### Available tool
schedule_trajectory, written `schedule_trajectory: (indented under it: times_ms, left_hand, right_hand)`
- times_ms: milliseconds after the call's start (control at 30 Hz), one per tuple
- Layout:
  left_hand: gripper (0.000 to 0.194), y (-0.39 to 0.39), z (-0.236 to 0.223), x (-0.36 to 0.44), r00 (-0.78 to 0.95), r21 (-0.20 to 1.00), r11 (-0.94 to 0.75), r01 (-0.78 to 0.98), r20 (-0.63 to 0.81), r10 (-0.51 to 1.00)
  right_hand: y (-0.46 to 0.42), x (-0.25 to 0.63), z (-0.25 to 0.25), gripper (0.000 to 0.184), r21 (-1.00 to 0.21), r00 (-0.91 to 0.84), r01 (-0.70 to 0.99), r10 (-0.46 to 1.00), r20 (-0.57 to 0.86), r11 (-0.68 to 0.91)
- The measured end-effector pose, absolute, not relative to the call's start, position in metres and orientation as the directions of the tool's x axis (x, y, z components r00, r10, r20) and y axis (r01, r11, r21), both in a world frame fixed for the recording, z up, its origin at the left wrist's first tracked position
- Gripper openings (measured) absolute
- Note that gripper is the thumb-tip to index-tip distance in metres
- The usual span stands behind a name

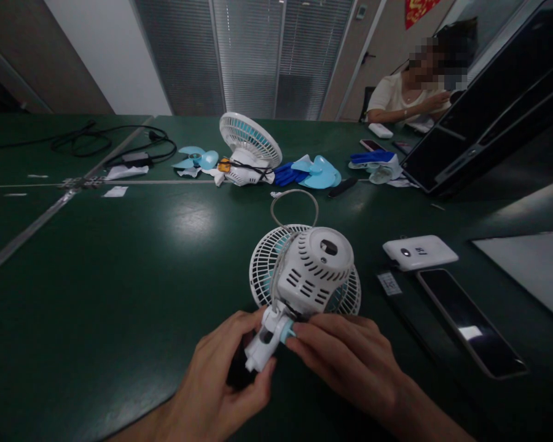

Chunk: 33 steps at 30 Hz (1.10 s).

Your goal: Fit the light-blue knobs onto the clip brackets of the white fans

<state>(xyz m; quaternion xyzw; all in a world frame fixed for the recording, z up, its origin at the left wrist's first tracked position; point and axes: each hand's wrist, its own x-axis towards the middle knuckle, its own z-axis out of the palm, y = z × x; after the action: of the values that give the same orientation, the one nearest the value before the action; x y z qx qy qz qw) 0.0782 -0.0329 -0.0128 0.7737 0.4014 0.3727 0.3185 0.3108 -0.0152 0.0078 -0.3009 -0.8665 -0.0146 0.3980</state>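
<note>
A white electric fan [316,270] lies face down on its round grille [262,270], its motor housing turned up toward me. At the near end, a white neck bracket [260,347] sticks out toward me. My left hand [223,368] is closed around this bracket, thumb below and fingers on its far side. With thumb and forefinger, my right hand [345,350] pinches the light-blue knob [286,330] on the bracket's right side. A grey cord [295,191] loops up behind the housing. Some fingertips are hidden behind the bracket.
Farther back stand a second fan [251,147], light-blue blades [320,172] and blue-white gloves [375,166]. To the right lie a phone [470,322], a white device [420,252] and a dark strip [405,313]. Black cables [87,138] lie at left. A person [405,98] sits at the far right.
</note>
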Motion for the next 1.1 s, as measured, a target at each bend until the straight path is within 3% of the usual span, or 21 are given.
schedule_trajectory:
  times_ms: [133, 333, 433, 600, 700, 800, 933, 1100]
  left_hand:
    - [0.049, -0.031, -0.013, 0.079, 0.391, 0.788, -0.474, 0.393, 0.323, 0.862]
    - [0.052, -0.031, -0.009, 0.08, 0.404, 0.77, -0.504, 0.392, 0.349, 0.846]
    - [0.052, -0.029, -0.006, 0.078, 0.417, 0.783, -0.464, 0.414, 0.29, 0.861]
    - [0.06, -0.014, 0.006, 0.074, 0.479, 0.73, -0.483, 0.484, 0.241, 0.844]
    - [0.048, 0.0, 0.012, 0.069, 0.529, 0.713, -0.449, 0.538, 0.129, 0.839]
    - [0.037, 0.015, 0.013, 0.057, 0.512, 0.684, -0.48, 0.55, 0.179, 0.84]
    - [0.029, 0.032, 0.004, 0.016, 0.339, 0.598, -0.46, 0.656, 0.312, 0.888]
    - [0.037, 0.05, -0.001, -0.066, -0.013, 0.462, -0.165, 0.871, 0.357, 0.934]
  right_hand:
    - [-0.01, 0.321, 0.015, 0.026, -0.127, -0.649, 0.44, 0.412, 0.639, 0.889]
    - [-0.015, 0.314, 0.002, 0.008, -0.185, -0.517, 0.527, 0.486, 0.704, 0.829]
    - [-0.016, 0.31, -0.001, 0.002, -0.2, -0.484, 0.549, 0.504, 0.715, 0.811]
    - [-0.015, 0.31, 0.01, 0.016, -0.17, -0.518, 0.528, 0.474, 0.712, 0.832]
    - [-0.016, 0.31, 0.012, 0.017, -0.166, -0.53, 0.498, 0.45, 0.719, 0.851]
    - [-0.017, 0.312, 0.008, 0.019, -0.192, -0.522, 0.481, 0.455, 0.721, 0.855]
    - [-0.014, 0.314, 0.006, 0.022, -0.248, -0.464, 0.482, 0.485, 0.741, 0.84]
    - [-0.012, 0.313, 0.007, 0.021, -0.327, -0.415, 0.469, 0.532, 0.738, 0.82]
